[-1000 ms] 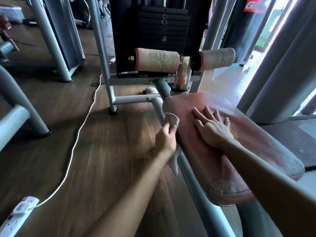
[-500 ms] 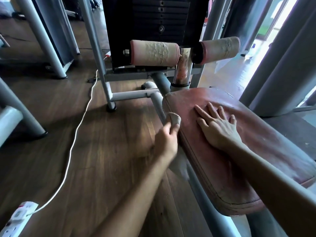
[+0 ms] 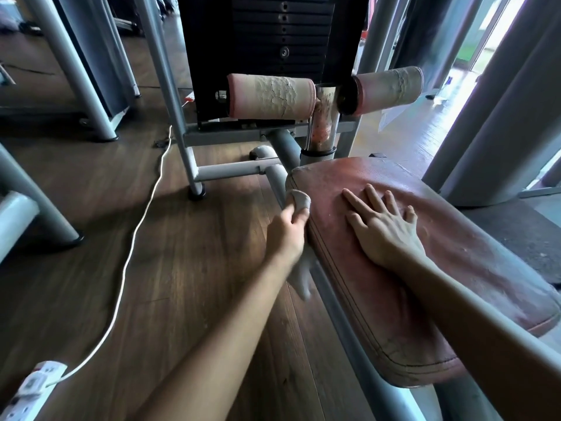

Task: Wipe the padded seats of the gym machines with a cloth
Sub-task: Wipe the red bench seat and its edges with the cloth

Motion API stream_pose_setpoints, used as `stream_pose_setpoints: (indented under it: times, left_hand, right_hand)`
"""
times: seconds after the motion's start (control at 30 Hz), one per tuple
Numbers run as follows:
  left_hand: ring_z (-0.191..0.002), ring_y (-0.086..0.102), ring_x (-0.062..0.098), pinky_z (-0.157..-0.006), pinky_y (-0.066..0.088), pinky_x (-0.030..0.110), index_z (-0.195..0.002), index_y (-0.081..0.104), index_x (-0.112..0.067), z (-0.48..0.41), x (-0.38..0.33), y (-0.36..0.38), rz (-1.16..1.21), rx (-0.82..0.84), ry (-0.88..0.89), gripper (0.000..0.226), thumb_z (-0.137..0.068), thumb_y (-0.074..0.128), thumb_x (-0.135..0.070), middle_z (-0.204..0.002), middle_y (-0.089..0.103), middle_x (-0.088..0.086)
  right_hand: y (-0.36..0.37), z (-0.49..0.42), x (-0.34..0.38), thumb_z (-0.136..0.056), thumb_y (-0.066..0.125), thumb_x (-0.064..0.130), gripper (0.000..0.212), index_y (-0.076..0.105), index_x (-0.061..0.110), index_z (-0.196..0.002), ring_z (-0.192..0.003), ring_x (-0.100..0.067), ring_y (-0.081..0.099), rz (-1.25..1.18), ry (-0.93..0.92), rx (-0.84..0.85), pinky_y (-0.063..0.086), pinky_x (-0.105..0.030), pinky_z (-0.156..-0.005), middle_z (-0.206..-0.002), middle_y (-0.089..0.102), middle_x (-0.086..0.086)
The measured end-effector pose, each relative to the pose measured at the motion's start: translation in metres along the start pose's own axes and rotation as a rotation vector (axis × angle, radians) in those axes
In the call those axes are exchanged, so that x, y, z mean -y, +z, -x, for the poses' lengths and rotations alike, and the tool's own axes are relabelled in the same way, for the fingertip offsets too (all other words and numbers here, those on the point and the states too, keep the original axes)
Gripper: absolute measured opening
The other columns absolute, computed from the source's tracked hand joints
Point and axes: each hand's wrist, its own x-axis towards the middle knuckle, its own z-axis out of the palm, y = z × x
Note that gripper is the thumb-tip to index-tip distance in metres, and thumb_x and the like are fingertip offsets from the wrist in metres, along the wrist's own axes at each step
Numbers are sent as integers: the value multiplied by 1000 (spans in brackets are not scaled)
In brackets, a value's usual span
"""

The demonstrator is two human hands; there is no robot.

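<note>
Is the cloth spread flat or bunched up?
Bunched: the left hand grips the cloth as a wad against the side edge of the seat, a tail hanging below.

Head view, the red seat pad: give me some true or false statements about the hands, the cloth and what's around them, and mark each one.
1. The left hand grips the cloth against the side edge of the red seat pad. True.
2. The right hand is balled into a fist on the pad. False: it lies flat on the pad's top, fingers spread.
3. A white cable runs over the wooden floor to a power strip. True.
4. The two roller pads lie on the floor. False: they are mounted on the machine, above the seat's far end.
</note>
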Motion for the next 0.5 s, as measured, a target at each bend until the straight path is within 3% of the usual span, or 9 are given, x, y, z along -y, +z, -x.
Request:
stream_pose_setpoints:
  times: [0.1,0.2,0.3,0.37,0.5]
  left_hand:
    - [-112,66,36,-100,51,50,-128,67,-16,-8,9,3,22,-17,-44,78,-74,47,-69,-115,73,15]
    - [-108,67,30,-95,52,42,-127,66,-16,49,-16,-10,-87,64,-28,47,-96,56,-50,-115,73,12]
    - [-105,68,29,-88,51,37,-127,65,-16,69,-12,-10,-149,87,34,33,-102,56,-34,-114,74,12]
    - [-105,68,29,-87,50,34,-137,60,-18,63,-9,-8,-185,106,40,38,-102,55,-32,-115,73,13]
    - [-129,56,29,-101,40,26,-148,49,-19,22,-4,-8,-74,156,-15,51,-100,57,-36,-139,61,13]
  right_hand:
    - [0,-1,0,-103,16,55,52,5,59,-153,-156,-25,-3,-3,-1,7,1,-60,-121,-170,-1,9]
    - [0,0,0,-103,20,54,51,11,57,-153,-156,-24,0,-31,-9,-9,2,-60,-120,-169,3,9]
    - [-3,0,3,-98,29,54,49,33,48,-147,-153,-24,13,-93,-6,-70,11,-62,-118,-164,22,7]
    - [-7,-2,7,-94,32,55,44,44,42,-135,-145,-29,24,-98,10,-82,18,-62,-115,-153,34,3]
    - [-14,-4,12,-93,28,57,41,48,37,-122,-136,-33,31,-164,49,-67,20,-63,-114,-139,40,-1]
